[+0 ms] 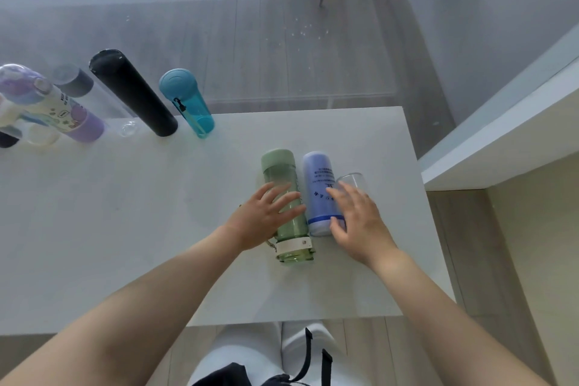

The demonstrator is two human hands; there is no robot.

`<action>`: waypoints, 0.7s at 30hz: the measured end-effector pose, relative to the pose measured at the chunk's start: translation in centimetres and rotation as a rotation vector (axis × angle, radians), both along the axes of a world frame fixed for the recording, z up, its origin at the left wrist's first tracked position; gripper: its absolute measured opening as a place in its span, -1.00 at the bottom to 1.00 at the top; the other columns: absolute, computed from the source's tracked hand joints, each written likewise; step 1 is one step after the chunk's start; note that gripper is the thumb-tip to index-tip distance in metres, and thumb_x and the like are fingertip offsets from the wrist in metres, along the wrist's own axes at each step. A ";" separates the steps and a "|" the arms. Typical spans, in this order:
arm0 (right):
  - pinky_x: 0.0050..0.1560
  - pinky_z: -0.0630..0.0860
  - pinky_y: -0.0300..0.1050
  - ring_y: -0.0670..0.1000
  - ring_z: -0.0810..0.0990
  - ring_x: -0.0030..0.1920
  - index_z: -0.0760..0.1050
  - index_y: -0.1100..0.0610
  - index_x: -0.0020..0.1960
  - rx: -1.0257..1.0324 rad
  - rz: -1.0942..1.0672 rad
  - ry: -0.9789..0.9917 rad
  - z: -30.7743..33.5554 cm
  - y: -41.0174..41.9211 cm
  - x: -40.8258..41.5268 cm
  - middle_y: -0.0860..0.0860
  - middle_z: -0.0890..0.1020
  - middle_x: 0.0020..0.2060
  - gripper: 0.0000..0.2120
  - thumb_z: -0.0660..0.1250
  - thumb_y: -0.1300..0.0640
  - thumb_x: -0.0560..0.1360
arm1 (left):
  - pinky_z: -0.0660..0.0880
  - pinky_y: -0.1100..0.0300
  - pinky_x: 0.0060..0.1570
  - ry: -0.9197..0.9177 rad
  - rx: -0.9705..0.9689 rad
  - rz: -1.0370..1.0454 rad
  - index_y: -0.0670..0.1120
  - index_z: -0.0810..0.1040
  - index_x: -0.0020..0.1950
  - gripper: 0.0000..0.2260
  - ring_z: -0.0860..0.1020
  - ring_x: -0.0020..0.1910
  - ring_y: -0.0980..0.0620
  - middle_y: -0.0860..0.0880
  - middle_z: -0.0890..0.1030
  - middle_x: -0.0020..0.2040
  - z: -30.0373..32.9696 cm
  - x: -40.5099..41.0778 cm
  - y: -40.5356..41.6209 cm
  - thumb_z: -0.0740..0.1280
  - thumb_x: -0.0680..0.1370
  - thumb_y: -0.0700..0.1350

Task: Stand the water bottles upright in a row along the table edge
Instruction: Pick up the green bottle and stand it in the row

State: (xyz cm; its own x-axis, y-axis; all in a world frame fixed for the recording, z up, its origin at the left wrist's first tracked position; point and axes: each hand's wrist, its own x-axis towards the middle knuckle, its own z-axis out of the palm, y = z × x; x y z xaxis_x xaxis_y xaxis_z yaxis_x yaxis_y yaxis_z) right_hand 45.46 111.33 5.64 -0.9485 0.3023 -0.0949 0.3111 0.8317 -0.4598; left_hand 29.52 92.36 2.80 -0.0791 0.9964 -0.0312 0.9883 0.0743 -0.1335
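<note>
A green bottle lies on its side on the white table, cap pointing away from me. My left hand rests flat across its middle with fingers spread. Beside it on the right lies a blue-purple bottle, and a clear glass lies just beyond that. My right hand covers the near right part of the blue-purple bottle and the glass, fingers apart. Along the far edge at the left stand a teal bottle, a tall black bottle, a clear bottle with a dark cap and a purple printed bottle.
A white cup and a dark object sit at the far left edge of the frame. A glass wall with purple lettering stands behind the table. A white ledge runs past the table's right side. The table's near edge is close to my legs.
</note>
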 end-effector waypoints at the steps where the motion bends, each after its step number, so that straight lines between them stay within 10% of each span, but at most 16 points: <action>1: 0.47 0.14 0.04 0.15 0.28 0.43 0.33 0.11 0.44 -0.021 0.072 0.054 0.2 -0.6 -0.1 0.13 0.35 0.43 -0.49 0.30 0.09 0.51 | 0.37 -0.12 0.34 -0.040 0.019 0.027 0.04 0.46 0.38 -0.32 0.48 0.29 -0.18 -0.08 0.51 0.33 0.1 0.0 -0.1 0.49 0.26 -0.11; 10: 0.38 0.31 -0.11 0.00 0.34 0.42 0.33 0.12 0.39 -0.218 0.110 0.245 1.0 -4.9 -0.4 0.04 0.38 0.40 -0.35 0.34 -0.21 0.45 | 0.39 -0.14 0.28 -0.395 0.237 0.327 0.03 0.41 0.36 -0.29 0.34 0.36 -0.22 -0.10 0.44 0.32 1.0 -0.4 0.6 0.54 0.25 0.09; 21: 0.39 0.25 -0.20 0.04 0.37 0.37 0.22 0.18 0.42 -0.230 0.116 0.548 5.2 -5.8 -8.0 0.11 0.40 0.34 -0.32 0.47 0.04 0.43 | 0.54 -0.04 0.01 -0.786 0.499 0.721 0.16 0.27 0.39 -0.23 0.43 0.23 0.00 0.07 0.30 0.34 4.0 -3.4 -0.2 0.38 0.19 0.22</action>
State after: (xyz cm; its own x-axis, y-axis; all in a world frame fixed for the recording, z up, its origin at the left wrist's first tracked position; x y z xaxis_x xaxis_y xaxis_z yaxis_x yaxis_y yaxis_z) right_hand 37.42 105.53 10.85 -0.9033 0.2236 0.3661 -0.1085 0.7066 -0.6993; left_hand 26.12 92.12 6.82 -0.7622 0.6447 0.0580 0.4942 0.5218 0.6953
